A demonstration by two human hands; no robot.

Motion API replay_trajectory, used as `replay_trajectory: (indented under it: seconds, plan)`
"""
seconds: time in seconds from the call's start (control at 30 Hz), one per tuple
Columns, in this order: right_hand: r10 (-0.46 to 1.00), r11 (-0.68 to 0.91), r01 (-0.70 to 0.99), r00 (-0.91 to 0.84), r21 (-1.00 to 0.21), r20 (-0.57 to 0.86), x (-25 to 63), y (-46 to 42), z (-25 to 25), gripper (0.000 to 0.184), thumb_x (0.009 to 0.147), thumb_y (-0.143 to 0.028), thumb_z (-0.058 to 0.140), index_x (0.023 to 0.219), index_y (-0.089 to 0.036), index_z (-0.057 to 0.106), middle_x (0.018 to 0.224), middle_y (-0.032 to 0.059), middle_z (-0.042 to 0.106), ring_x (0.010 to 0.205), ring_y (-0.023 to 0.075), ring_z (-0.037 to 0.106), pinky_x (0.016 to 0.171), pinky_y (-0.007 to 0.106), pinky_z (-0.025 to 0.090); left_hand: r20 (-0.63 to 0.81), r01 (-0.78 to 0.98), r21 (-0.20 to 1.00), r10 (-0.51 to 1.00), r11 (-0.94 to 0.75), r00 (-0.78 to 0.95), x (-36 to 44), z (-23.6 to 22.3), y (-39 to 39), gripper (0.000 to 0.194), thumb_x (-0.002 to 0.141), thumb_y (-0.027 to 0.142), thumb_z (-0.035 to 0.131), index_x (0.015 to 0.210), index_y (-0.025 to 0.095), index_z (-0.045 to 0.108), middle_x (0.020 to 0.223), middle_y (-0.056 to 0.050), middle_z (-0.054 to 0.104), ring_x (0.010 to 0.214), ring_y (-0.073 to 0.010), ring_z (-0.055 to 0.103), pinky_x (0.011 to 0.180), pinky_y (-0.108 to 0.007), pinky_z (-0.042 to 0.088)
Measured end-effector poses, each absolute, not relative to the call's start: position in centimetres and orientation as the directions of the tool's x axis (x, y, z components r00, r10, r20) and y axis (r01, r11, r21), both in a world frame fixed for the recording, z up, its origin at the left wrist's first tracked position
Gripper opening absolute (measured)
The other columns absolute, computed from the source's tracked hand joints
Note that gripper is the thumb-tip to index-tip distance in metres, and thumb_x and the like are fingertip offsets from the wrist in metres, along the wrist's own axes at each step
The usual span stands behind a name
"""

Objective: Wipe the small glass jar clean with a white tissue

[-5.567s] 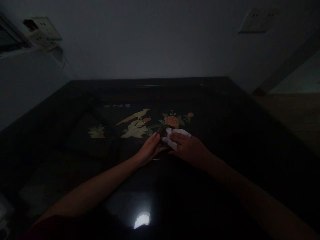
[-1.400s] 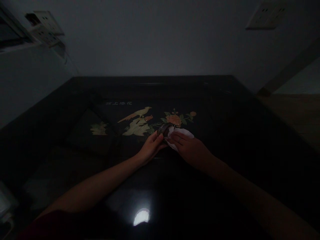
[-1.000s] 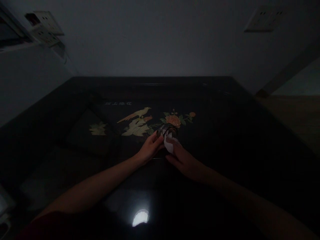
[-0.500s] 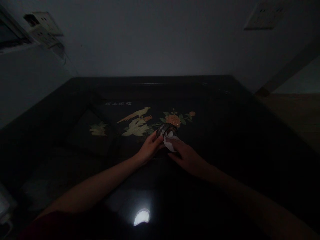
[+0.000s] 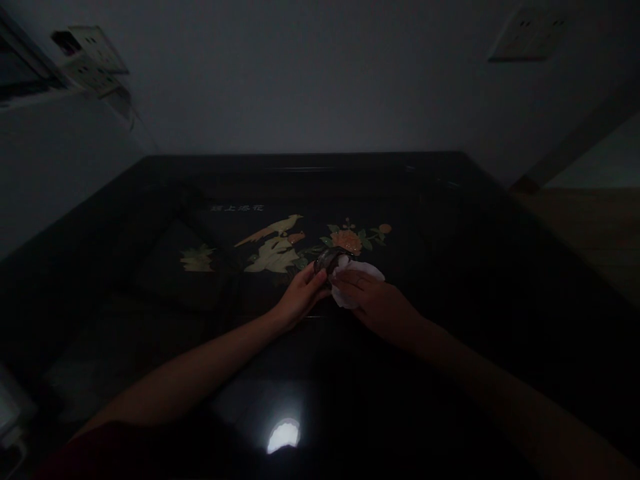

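Observation:
In the dim light, my left hand [image 5: 301,293] is closed around the left side of a dark, shiny, rounded object [image 5: 327,257], possibly a glass or small bowl; its kind is not clear. My right hand [image 5: 384,308] has its fingers pressed on a white tissue [image 5: 371,269], which is spread beside the object's open right side and touches its rim. The right fingertips are partly covered by the tissue. Both hands are just above a dark glossy table [image 5: 240,427] inlaid with a bird [image 5: 273,230] and an orange flower [image 5: 346,241].
A pale wall [image 5: 310,80] stands behind the table's far edge. Sockets [image 5: 93,70] sit at the upper left, and another socket plate [image 5: 530,35] at the upper right. A white object [image 5: 10,407] shows at the left edge. A light reflects off the near tabletop.
My right hand has drawn slightly to the right, and the tissue, bunched inside the object's mouth before, now lies more spread out under the fingers. My left hand keeps its hold.

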State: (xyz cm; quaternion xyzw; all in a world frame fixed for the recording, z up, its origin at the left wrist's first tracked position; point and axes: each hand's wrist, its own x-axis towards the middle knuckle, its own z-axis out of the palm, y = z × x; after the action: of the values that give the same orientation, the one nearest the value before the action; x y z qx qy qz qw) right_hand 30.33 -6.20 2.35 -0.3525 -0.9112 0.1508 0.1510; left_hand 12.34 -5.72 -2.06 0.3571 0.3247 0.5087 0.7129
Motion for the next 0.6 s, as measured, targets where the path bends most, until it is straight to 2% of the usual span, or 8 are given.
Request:
replay_trajectory:
  seconds: [0.13,0.23,0.33,0.4,0.5,0.6]
  plan:
    - [0.719,0.641,0.557,-0.677,-0.527,0.159,30.0,-6.7,2.4,0.046,0.083,-0.019,0.057,0.128,-0.013,0.051,0.13,0.0158,0.056,0.124,0.0285,0.048,0.105,0.049,0.04,-0.096,-0.497,0.836,0.954,0.232,0.284,12.4,-1.9,-5.8,0.04,0.072,0.041,0.073,0.105,0.021,0.063,0.111,-0.007,0.065,0.109,-0.0236,0.058,0.09,-0.035,0.047]
    - [0.733,0.565,0.47,-0.663,-0.678,0.151,29.7,-7.1,2.1,0.055,0.079,-0.023,0.064,0.131,-0.014,0.046,0.133,0.0171,0.052,0.126,0.0301,0.046,0.106,0.052,0.037,-0.099,-0.488,0.842,0.956,0.228,0.276,12.4,-1.8,-5.8,0.041,0.073,0.04,0.073,0.107,0.021,0.062,0.112,-0.007,0.065,0.108,-0.0236,0.057,0.089,-0.034,0.047]
    - [0.757,0.36,0.322,-0.649,-0.876,0.073,29.5,-7.6,1.8,0.069,0.078,-0.026,0.066,0.138,-0.018,0.034,0.141,0.0162,0.041,0.128,0.0281,0.043,0.099,0.047,0.046,-0.098,-0.472,0.855,0.961,0.214,0.259,12.4,-1.7,-5.8,0.044,0.072,0.04,0.073,0.109,0.02,0.061,0.112,-0.007,0.064,0.108,-0.0238,0.057,0.089,-0.033,0.046]
    - [0.746,0.194,0.198,-0.666,-0.961,0.014,29.4,-7.9,1.7,0.076,0.078,-0.028,0.066,0.142,-0.021,0.025,0.147,0.0149,0.033,0.129,0.026,0.043,0.094,0.042,0.051,-0.098,-0.452,0.868,0.963,0.207,0.252,12.4,-1.7,-5.8,0.047,0.071,0.04,0.074,0.111,0.021,0.06,0.111,-0.006,0.064,0.107,-0.0237,0.057,0.089,-0.032,0.046]
    - [0.72,0.096,0.089,-0.694,-0.991,0.008,29.2,-8.1,1.6,0.078,0.079,-0.029,0.065,0.143,-0.024,0.021,0.149,0.0121,0.028,0.128,0.0241,0.043,0.095,0.039,0.051,-0.086,-0.435,0.88,0.964,0.191,0.251,12.4,-1.7,-5.9,0.047,0.07,0.041,0.074,0.111,0.021,0.061,0.109,-0.006,0.065,0.106,-0.0238,0.058,0.088,-0.032,0.046]
    - [0.745,0.175,0.165,-0.667,-0.971,0.021,29.2,-8.1,1.5,0.072,0.079,-0.027,0.064,0.141,-0.022,0.026,0.145,0.0131,0.035,0.123,0.0246,0.048,0.09,0.039,0.055,-0.083,-0.448,0.873,0.964,0.194,0.254,12.4,-1.6,-5.8,0.046,0.071,0.04,0.074,0.111,0.02,0.061,0.11,-0.007,0.066,0.106,-0.0248,0.059,0.089,-0.034,0.046]
